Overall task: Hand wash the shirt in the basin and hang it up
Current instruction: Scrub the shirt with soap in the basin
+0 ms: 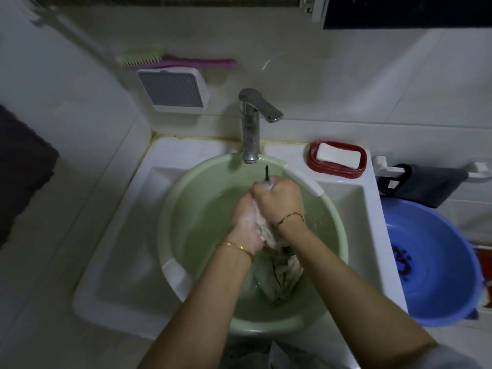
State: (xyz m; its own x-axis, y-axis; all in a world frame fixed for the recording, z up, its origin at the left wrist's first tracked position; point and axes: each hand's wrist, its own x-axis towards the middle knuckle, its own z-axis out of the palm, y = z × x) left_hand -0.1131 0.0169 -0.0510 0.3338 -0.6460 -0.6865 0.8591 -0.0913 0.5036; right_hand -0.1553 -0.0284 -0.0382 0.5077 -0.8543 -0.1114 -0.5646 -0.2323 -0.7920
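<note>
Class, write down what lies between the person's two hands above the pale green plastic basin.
In the head view, the bunched, wet white cloth shirt is squeezed between the left hand and the right hand.

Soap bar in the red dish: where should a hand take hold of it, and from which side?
Pinch the soap bar across its two long edges, coming straight down from above. It lies flat in the red dish, whose raised rim likely blocks a sideways approach, while its top and upper edges stand clear.
</note>
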